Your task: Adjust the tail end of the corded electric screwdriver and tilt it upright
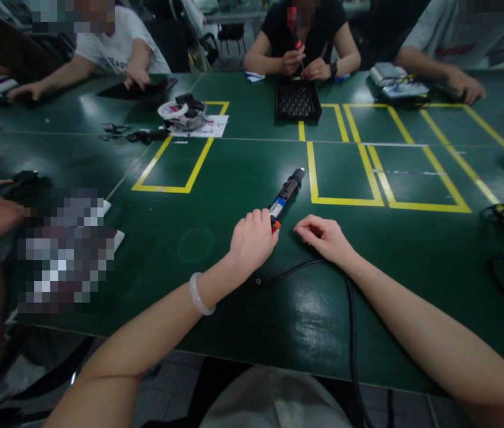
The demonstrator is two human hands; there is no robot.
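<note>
Left hand (252,242), curled with a pale bangle at its wrist, gripped the near orange-tipped end of an electric screwdriver (286,193). Right hand (325,238) rested just beside it on the green table (243,309), fingers loosely bent, holding nothing. Lying flat on the table, the tool ran its long axis away and rightward, black far end pointing toward a black tray (298,101). Its black cable (350,333) trailed beneath the right forearm.

You have two hands on the table: left hand (252,241), right hand (325,238) | one electric screwdriver (286,193) | one black tray (298,100) | one bracelet (199,294) | three co-workers opposite you
</note>
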